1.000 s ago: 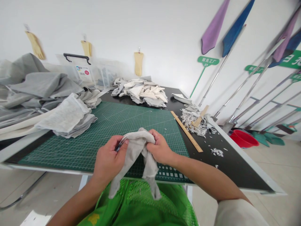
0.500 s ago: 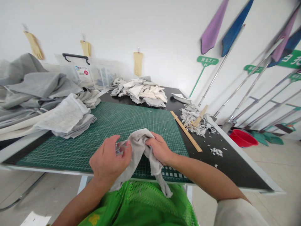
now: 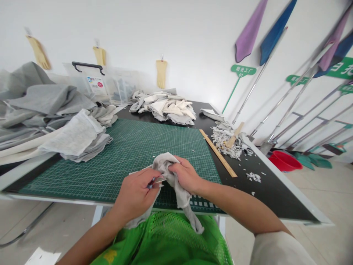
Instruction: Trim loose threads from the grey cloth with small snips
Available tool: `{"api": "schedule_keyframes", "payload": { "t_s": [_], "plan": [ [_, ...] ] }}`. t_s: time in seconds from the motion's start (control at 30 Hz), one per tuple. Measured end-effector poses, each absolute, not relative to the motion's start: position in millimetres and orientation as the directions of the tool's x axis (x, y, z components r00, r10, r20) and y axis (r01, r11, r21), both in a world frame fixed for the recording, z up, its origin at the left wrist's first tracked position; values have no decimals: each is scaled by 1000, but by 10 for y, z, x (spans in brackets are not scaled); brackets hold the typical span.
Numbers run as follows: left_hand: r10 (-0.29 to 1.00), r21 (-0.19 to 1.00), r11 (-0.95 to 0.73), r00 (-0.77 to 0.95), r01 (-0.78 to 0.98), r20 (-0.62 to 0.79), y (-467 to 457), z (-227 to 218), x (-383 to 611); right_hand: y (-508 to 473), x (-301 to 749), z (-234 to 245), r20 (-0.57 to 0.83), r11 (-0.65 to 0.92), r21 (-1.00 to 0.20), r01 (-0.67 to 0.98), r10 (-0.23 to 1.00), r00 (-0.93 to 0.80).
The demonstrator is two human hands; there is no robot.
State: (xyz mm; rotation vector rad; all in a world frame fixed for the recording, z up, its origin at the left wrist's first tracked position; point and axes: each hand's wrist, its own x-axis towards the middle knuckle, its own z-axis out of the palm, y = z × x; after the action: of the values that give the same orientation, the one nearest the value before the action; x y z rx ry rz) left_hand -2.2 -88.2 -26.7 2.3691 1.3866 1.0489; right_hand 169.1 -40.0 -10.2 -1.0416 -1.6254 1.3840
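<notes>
A grey piece of cloth point(image 3: 165, 162) is bunched up at the near edge of the green cutting mat point(image 3: 154, 136), its ends hanging toward my lap. My right hand point(image 3: 187, 175) is closed on it, thumb pressing the folds. In my left hand point(image 3: 139, 191) is a small pair of thread snips point(image 3: 156, 180), metal blades pointing right at the fabric; the fingers hide most of the handle. The left fingertips also touch the cloth's left side.
Grey fabric point(image 3: 49, 99) and a stack of cut pieces point(image 3: 79, 138) lie to the left. Behind is a cloth heap point(image 3: 165, 106) beside a clear plastic box point(image 3: 96, 86). A wooden ruler point(image 3: 217, 152) and scraps point(image 3: 224, 141) lie right; a red bucket point(image 3: 285, 161) stands on the floor.
My left hand has moved right and in against the cloth, bringing the snips' blades up to it. The right hand keeps its hold in nearly the same place.
</notes>
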Motion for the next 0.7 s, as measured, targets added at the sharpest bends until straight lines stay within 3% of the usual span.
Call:
{"api": "schedule_keyframes", "payload": {
  "t_s": [0.17,0.33,0.53,0.7],
  "plan": [
    [883,708,-469,309,528,353,-874,-181,-75,-380,1692,-115,-5,102,-968,228,905,-426],
    [950,941,-242,255,237,181,-830,-204,-113,-395,1720,-61,30,162,-954,252,890,-456],
    [962,980,-160,243,120,127,-793,-232,-147,-399,1756,-4,172,292,-940,177,852,-494],
    [967,985,-150,221,89,127,-777,-263,-152,-421,1752,2,148,316,-929,194,796,-587]
  ]
}}
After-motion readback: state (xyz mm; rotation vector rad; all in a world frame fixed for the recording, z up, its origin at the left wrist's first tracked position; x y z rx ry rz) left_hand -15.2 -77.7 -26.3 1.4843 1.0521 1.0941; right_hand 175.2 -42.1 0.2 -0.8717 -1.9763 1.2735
